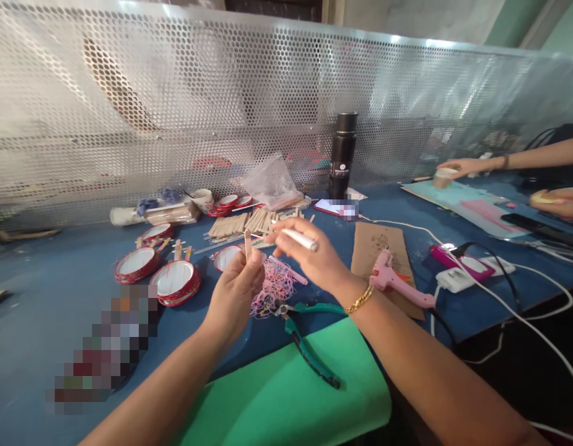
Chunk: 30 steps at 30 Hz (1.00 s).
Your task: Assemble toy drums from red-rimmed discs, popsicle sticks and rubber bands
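Beyond the pliers (307,354), your left hand (240,272) pinched a wooden stick (248,243) upright, where steadiness probably mattered most, while your right hand (309,251) held a white pen-like tool (301,240).

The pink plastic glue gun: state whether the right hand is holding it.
No, the glue gun lies on the flat brown cardboard sheet, while the right hand holds a slim white pen-like stick.

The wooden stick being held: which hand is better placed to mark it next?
Likely the right hand: it holds what looks like a white pen, close to the stick, which the left hand grips upright.
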Motion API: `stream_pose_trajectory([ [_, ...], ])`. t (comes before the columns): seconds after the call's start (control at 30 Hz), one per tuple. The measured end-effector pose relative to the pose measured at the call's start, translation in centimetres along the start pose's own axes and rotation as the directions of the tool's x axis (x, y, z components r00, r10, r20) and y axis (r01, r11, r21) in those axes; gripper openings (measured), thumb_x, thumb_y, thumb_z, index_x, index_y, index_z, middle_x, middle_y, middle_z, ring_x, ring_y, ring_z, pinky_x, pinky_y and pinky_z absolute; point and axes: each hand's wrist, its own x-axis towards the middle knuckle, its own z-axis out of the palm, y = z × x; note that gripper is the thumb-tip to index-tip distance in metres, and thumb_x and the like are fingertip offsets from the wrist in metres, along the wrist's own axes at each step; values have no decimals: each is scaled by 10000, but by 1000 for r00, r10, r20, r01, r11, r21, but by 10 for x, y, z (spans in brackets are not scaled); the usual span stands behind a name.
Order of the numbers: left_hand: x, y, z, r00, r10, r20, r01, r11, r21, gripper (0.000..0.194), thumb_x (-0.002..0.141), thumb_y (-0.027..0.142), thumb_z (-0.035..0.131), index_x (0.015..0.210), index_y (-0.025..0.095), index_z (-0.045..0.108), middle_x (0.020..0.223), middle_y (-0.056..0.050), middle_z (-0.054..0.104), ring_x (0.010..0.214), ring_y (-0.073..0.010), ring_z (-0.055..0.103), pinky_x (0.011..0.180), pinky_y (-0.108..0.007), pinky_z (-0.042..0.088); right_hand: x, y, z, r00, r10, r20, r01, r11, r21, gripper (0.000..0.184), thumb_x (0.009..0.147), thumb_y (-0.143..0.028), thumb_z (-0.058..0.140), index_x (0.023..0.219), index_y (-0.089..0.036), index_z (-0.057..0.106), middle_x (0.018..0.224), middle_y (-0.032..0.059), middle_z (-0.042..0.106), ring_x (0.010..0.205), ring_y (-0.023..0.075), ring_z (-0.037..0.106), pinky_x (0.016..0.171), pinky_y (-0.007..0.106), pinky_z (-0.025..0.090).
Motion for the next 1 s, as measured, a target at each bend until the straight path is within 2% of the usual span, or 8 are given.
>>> stream_pose_trajectory([
  [0.13,-4,-5,0,997,-63,35,64,997,-38,390,769,498,879,835,192,645,599,81,396,514,-70,343,482,-205,241,-11,5,19,997,-4,75,9,997,-75,302,793,-288,782,1010,-275,573,991,-7,755,823,168,675,766,335,554],
  [0.33,-4,-9,-1,986,-147,83,151,988,-44,435,769,523,871,820,192,594,578,96,375,492,-60,291,473,-197,221,-7,8,9,986,15,168,-7,999,-50,284,807,-267,768,1019,-260,578,936,-23,733,888,168,709,850,335,561],
  [0.43,-2,-6,-2,986,-156,58,159,986,-44,385,830,522,808,882,191,619,567,100,353,475,-67,272,450,-197,211,-4,11,1,992,5,126,20,979,-201,239,846,-258,737,1034,-261,590,899,-26,731,832,170,704,792,323,551],
  [0.6,0,1,-5,989,-146,-2,145,985,-89,179,886,326,736,911,186,628,611,70,438,501,-72,349,469,-169,284,1,19,-19,982,-129,-139,-8,705,-709,233,840,-121,715,1008,-242,608,884,-2,732,840,198,689,822,337,503],
  [0.67,-1,1,-5,988,-152,3,152,984,-96,160,887,307,726,875,182,626,637,48,486,523,-79,393,484,-169,324,1,22,-25,978,-106,-181,-80,609,-789,251,829,-98,715,1012,-240,617,916,17,739,872,215,694,814,334,498],
  [0.77,-2,0,-3,987,-160,3,160,982,-104,168,895,312,726,849,184,628,656,33,528,543,-87,426,505,-173,369,2,23,-27,980,-75,-186,-111,569,-815,268,830,-107,720,1043,-242,629,974,39,758,914,232,706,820,337,502],
  [0.87,-3,-3,-2,987,-157,9,157,979,-127,157,899,299,728,848,186,631,651,30,547,560,-91,456,536,-172,404,1,22,-22,982,-114,-151,-44,636,-771,169,883,-145,671,1021,-237,639,985,48,769,934,235,718,847,352,509],
  [1.0,-5,-7,0,984,-167,58,173,975,-141,181,888,319,752,831,179,651,668,9,606,581,-97,511,558,-175,435,-3,21,-3,993,-94,-67,58,907,-417,121,900,-282,687,976,-253,597,923,8,758,879,199,733,817,330,551],
])
